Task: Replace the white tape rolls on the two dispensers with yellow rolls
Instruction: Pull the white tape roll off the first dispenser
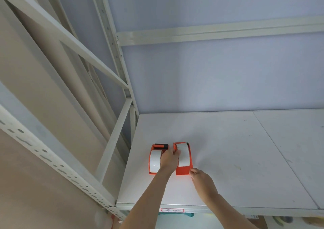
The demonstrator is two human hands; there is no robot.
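Two orange tape dispensers stand side by side near the left end of a white shelf board (228, 149). The left dispenser (154, 148) carries a white tape roll (155, 160). The right dispenser (184, 171) carries another white tape roll (183, 156). My left hand (169, 159) lies between them, fingers curled at the right dispenser's left side near its roll. My right hand (201, 179) touches the near right corner of the right dispenser's base. No yellow rolls are in view.
White metal shelf uprights and diagonal braces (112, 141) rise at the left. A shelf beam (210, 35) crosses above. A red-bordered label (172, 210) is fixed on the shelf's front edge. Below the shelf, a teal object (175, 215) and tape rolls (284, 220) show partly.
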